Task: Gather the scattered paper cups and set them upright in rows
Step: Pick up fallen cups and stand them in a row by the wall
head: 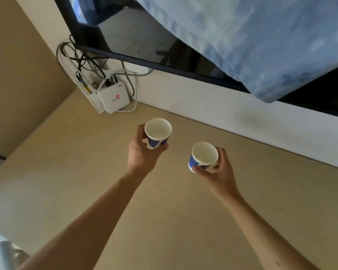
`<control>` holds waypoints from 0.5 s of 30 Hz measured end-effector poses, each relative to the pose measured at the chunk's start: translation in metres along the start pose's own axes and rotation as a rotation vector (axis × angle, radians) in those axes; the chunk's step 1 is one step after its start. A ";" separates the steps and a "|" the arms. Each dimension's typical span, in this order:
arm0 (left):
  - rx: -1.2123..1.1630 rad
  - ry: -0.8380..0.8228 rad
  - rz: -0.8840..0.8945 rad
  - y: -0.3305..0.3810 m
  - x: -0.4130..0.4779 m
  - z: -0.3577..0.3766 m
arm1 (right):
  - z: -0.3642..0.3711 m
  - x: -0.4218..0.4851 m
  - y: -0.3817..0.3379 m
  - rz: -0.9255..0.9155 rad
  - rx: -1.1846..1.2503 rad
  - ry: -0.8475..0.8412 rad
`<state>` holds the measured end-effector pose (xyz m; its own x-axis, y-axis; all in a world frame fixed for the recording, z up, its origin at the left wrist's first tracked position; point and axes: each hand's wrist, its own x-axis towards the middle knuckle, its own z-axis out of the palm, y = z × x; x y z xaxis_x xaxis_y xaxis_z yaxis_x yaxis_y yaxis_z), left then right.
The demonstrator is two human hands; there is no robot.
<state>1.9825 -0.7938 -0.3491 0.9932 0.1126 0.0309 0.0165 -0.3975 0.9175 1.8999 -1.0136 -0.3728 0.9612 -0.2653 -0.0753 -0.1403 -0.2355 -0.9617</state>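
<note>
I see the left hand (142, 151) out over the desk (164, 221) holding the left cup (158, 131). It is farther from me than the right cup (204, 155), which is held in the right hand (219, 168). The cups are near each other but apart, mouths up. Behind the left cup, in the desk's far left corner, a router box (114, 99) leans against the wall, with cables (86, 59) tangled above it. A screen (183, 55) hangs above the desk's far edge, with a cloth (261, 36) draped over its right part.

Two paper cups (158, 130) (204, 153), two hands (141, 154) (220, 172), perhaps two router boxes (114, 99) (93, 102).
</note>
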 end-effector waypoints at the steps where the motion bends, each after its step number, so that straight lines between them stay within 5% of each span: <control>1: -0.002 -0.011 0.010 -0.006 0.009 0.002 | 0.008 0.009 0.002 -0.010 -0.005 0.005; 15: -0.011 0.000 0.086 -0.082 0.104 0.061 | 0.070 0.106 0.046 -0.124 0.035 0.139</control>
<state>2.0918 -0.8051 -0.4458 0.9909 0.0783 0.1094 -0.0698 -0.3955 0.9158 2.0120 -0.9869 -0.4430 0.9282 -0.3636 0.0794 -0.0122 -0.2428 -0.9700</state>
